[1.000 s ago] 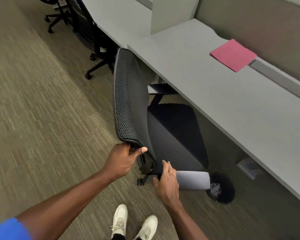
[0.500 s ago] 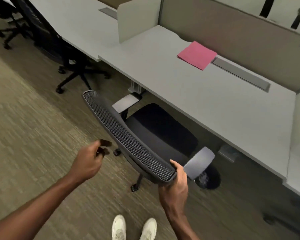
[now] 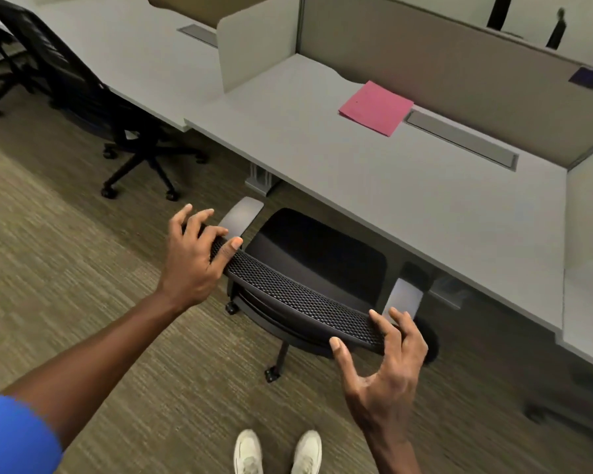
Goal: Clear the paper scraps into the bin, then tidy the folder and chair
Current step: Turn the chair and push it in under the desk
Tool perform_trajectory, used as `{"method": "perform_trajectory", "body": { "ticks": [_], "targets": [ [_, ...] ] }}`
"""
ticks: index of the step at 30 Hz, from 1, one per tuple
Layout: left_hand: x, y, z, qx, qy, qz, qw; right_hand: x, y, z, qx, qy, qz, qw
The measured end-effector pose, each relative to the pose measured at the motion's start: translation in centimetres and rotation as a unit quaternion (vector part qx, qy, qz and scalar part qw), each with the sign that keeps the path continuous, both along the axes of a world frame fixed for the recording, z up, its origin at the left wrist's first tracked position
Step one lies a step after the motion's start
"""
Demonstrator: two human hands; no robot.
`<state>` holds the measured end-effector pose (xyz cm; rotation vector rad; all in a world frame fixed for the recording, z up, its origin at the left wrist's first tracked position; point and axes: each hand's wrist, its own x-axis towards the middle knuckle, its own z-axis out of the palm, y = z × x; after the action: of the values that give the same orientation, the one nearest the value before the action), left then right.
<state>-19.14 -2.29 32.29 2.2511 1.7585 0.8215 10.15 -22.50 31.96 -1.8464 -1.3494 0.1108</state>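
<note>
The black mesh office chair (image 3: 308, 265) faces the grey desk (image 3: 374, 196), its seat partly under the desk edge. My left hand (image 3: 196, 258) grips the left end of the backrest's top edge, some fingers lifted. My right hand (image 3: 384, 364) pinches the right end between thumb and fingertips. A pink folder (image 3: 375, 107) lies flat at the back of the desk beside a grey cable flap. The black bin (image 3: 432, 340) shows as a dark round shape on the floor just past my right hand, mostly hidden.
A second black chair (image 3: 83, 97) stands at the neighbouring desk to the left. A low divider (image 3: 254, 46) separates the two desks and a tan partition runs behind them. Olive carpet (image 3: 65, 268) spreads to the left. My white shoes (image 3: 278, 453) are right behind the chair.
The chair has swung round to face the desk squarely. My left hand, free half a second ago, now holds the backrest's left end. My right hand stays on the right end.
</note>
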Motion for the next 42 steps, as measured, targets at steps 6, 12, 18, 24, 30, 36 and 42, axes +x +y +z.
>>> {"method": "perform_trajectory", "body": {
  "ticks": [6,12,18,24,30,36,42],
  "targets": [
    [1.3,0.9,-0.8,0.086,0.005,0.011,0.996,1.8,1.4,0.6,-0.072,-0.027,-0.06,0.995],
    [2.8,3.1,-0.2,0.128,0.001,0.006,0.992,2.9,3.1,0.4,-0.074,-0.036,-0.063,0.995],
    [4.5,5.4,-0.2,0.116,0.01,0.0,0.993,4.5,4.9,0.1,-0.078,-0.031,-0.068,0.994],
    [6.5,8.7,-1.1,0.094,0.042,-0.01,0.995,7.1,7.7,0.1,-0.069,-0.016,-0.069,0.995],
    [9.2,13.0,-1.2,0.078,0.07,-0.022,0.994,10.1,11.1,-0.2,-0.056,-0.01,-0.071,0.996],
    [12.5,17.3,-0.9,0.068,0.066,-0.032,0.995,12.9,14.7,-0.2,-0.034,-0.019,-0.075,0.996],
    [15.3,20.4,-1.0,0.052,0.06,-0.029,0.996,15.5,17.5,-0.1,-0.035,-0.019,-0.076,0.996]
  ]
}}
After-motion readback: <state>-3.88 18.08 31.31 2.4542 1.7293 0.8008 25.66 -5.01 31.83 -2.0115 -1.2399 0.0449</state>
